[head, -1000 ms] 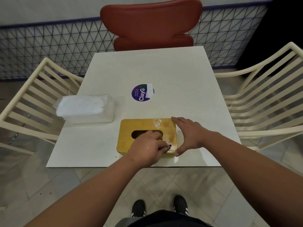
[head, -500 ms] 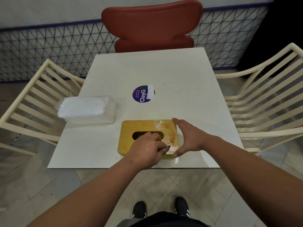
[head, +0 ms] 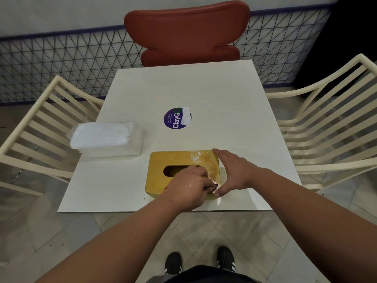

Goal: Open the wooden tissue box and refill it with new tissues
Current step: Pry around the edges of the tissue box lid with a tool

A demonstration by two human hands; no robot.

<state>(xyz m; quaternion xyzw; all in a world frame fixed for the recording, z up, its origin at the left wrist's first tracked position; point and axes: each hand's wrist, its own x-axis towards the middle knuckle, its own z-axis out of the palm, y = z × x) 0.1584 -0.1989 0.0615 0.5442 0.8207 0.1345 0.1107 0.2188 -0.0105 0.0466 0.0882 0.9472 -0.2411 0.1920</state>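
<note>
The wooden tissue box (head: 161,162) lies flat near the front edge of the white table (head: 204,88), its oval slot facing up and partly covered. My left hand (head: 187,186) rests on the lid with fingers curled, pinching a small dark piece at the box's front right corner. My right hand (head: 234,172) is pressed against the box's right end, with its fingers along that edge and the thumb at the front corner. A clear-wrapped pack of new white tissues (head: 106,137) sits left of the box, apart from it.
A round purple sticker (head: 176,118) is stuck to the table's middle. A red chair (head: 187,31) stands at the far side, and cream slatted chairs stand at the left (head: 40,127) and right (head: 326,123). A wire mesh fence runs behind them.
</note>
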